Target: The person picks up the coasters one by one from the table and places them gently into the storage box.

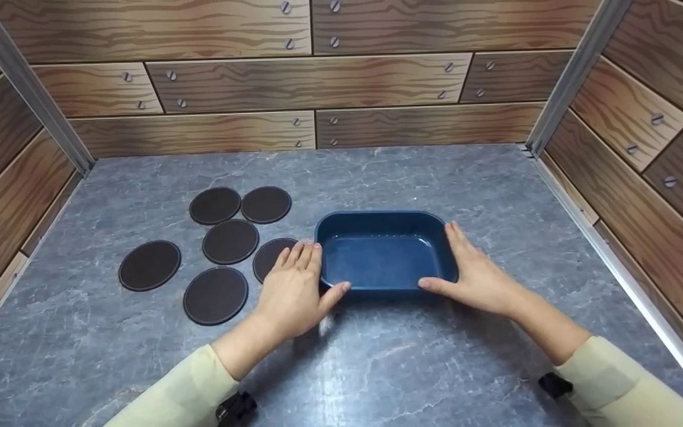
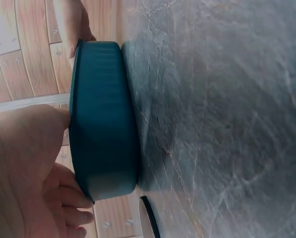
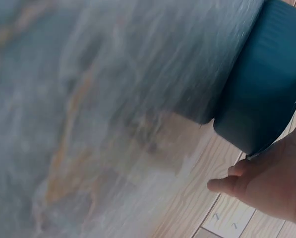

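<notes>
A dark blue rectangular container (image 1: 377,261) with rounded corners sits at the middle of the grey marbled table, with nothing inside. My left hand (image 1: 294,293) holds its left end, the thumb over the front rim and the fingers along the side. At the opposite end, my right hand (image 1: 481,276) grips the right side, its thumb at the front rim. Seen from the left wrist, the container's outer wall (image 2: 103,119) stands between both hands. Close beside my left fingers lies a round dark brown coaster (image 1: 267,258), partly covered by that hand.
Several more round coasters lie flat to the left, among them a nearer coaster (image 1: 216,295) and a far-left coaster (image 1: 150,265). Wood-patterned walls (image 1: 312,86) enclose the table (image 1: 377,367) at the back and sides. A metal strip (image 1: 626,279) runs along the right edge.
</notes>
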Demonstrator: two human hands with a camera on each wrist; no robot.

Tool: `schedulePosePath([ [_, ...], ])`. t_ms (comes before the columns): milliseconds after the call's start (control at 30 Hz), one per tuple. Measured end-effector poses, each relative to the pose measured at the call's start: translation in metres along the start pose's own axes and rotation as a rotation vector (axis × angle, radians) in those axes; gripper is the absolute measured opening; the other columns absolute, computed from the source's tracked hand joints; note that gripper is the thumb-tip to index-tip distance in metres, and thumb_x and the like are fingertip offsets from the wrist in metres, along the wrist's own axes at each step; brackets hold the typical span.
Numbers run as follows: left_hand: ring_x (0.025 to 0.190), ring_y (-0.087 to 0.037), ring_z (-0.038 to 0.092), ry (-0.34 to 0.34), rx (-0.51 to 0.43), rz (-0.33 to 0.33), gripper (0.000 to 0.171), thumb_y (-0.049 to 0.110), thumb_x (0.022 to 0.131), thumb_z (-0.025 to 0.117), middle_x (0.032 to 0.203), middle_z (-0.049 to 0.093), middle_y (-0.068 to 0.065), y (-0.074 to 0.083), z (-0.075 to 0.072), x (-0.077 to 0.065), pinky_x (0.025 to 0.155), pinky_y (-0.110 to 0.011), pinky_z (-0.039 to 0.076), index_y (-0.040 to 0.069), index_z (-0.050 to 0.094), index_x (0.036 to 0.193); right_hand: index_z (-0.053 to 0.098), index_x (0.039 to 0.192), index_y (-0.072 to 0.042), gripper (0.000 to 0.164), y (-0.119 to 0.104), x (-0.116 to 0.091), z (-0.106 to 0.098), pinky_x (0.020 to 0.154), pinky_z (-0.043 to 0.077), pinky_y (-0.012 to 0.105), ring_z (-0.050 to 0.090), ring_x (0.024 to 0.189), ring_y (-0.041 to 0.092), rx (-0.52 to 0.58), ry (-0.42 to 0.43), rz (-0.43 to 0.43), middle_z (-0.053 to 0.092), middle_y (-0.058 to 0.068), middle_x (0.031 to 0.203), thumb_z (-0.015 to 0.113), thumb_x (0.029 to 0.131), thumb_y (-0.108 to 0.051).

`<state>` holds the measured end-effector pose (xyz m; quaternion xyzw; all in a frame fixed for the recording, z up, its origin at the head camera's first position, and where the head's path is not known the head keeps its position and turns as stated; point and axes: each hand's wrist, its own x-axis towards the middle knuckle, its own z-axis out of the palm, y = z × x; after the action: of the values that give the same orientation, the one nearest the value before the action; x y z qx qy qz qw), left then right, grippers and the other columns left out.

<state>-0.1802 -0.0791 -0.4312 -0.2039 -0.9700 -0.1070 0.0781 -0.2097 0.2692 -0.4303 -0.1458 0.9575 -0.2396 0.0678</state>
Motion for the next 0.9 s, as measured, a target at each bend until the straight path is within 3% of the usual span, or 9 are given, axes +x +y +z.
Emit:
schedulePosePath([
  [267, 0.152, -0.041, 0.039, -0.042, -0.088, -0.024, 0.091, 0.066, 0.106, 0.048, 0.162, 0.043, -0.025, -0.009, -0.01, 0.001, 0.125, -0.055, 0.026, -0.007, 0.039, 0.16, -0.01, 0.169, -0.004, 0.128, 0.006, 0.003, 0.002, 0.125, 0.015, 0.064, 0.009, 0.159, 0.048, 0.022, -0.023, -0.006, -0.002, 0.024, 0.175, 0.066, 0.093, -0.074],
  [400, 0.149, -0.042, 0.042, 0.021, -0.18, -0.087, 0.088, 0.065, 0.105, 0.053, 0.163, 0.043, -0.022, -0.026, -0.026, 0.0, 0.124, -0.055, 0.029, -0.002, 0.04, 0.161, -0.011, 0.168, -0.005, 0.127, 0.005, 0.002, 0.002, 0.124, 0.015, 0.066, 0.01, 0.158, 0.049, 0.033, -0.03, 0.008, -0.002, 0.025, 0.175, 0.066, 0.093, -0.073],
  [533, 0.141, -0.041, 0.053, 0.176, -0.261, -0.151, 0.078, 0.057, 0.104, 0.061, 0.156, 0.052, -0.02, -0.06, -0.045, -0.002, 0.118, -0.054, 0.039, 0.0, 0.049, 0.156, -0.013, 0.168, -0.006, 0.127, 0.006, 0.003, 0.002, 0.124, 0.016, 0.065, 0.011, 0.158, 0.049, 0.035, -0.036, 0.016, -0.003, 0.025, 0.175, 0.067, 0.094, -0.071],
  [700, 0.131, -0.045, 0.061, 0.331, -0.31, -0.276, 0.066, 0.046, 0.105, 0.064, 0.146, 0.061, -0.022, -0.117, -0.067, -0.009, 0.109, -0.058, 0.047, -0.001, 0.057, 0.15, -0.014, 0.168, -0.008, 0.127, 0.006, 0.004, 0.002, 0.124, 0.016, 0.065, 0.012, 0.158, 0.05, 0.034, -0.03, 0.015, -0.002, 0.025, 0.174, 0.067, 0.094, -0.07],
  [833, 0.126, -0.046, 0.064, 0.39, -0.347, -0.381, 0.065, 0.046, 0.105, 0.064, 0.138, 0.065, -0.027, -0.163, -0.077, -0.02, 0.108, -0.058, 0.048, -0.005, 0.06, 0.146, -0.015, 0.168, -0.009, 0.127, 0.007, 0.004, 0.004, 0.124, 0.017, 0.065, 0.014, 0.157, 0.05, 0.051, -0.029, 0.012, 0.0, 0.027, 0.174, 0.068, 0.094, -0.069],
  [900, 0.124, -0.046, 0.065, 0.388, -0.369, -0.434, 0.068, 0.047, 0.105, 0.064, 0.135, 0.066, -0.028, -0.183, -0.078, -0.027, 0.108, -0.058, 0.048, -0.006, 0.059, 0.146, -0.015, 0.168, -0.009, 0.127, 0.007, 0.003, 0.004, 0.124, 0.017, 0.065, 0.015, 0.157, 0.05, 0.057, -0.029, 0.01, 0.002, 0.027, 0.174, 0.069, 0.094, -0.068],
])
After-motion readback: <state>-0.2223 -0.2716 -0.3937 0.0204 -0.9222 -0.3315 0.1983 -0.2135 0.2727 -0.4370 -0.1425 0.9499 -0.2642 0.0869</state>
